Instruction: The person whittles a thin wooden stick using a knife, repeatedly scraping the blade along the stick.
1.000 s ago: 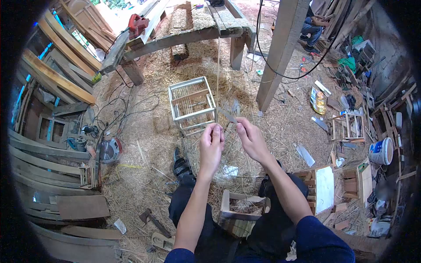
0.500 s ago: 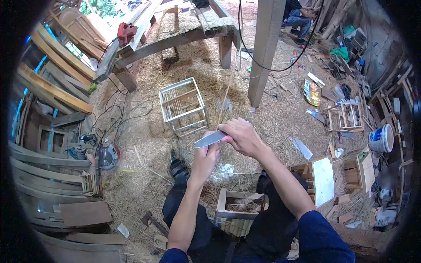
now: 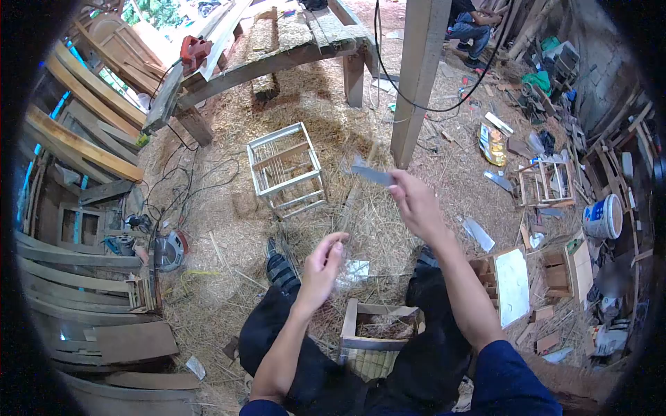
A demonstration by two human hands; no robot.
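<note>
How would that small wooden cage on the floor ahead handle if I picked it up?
The wooden cage is probably light for its size, being mostly open framework. Its thin bars could snap if squeezed. The thicker outer frame likely stays stiff.

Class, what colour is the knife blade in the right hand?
The knife blade is grey, seen best in the head view.

Right hand (image 3: pixel 416 204): parted from the left hand (image 3: pixel 320 272), shifted outward to the right; 0.5 s earlier the 2 met. Knife (image 3: pixel 372 175): formerly across the left hand, now well clear, beyond it. Left hand: drawn back. Left knee (image 3: pixel 269 341): moved outward, now covering the axe-like tool's (image 3: pixel 231 347) handle.
</note>
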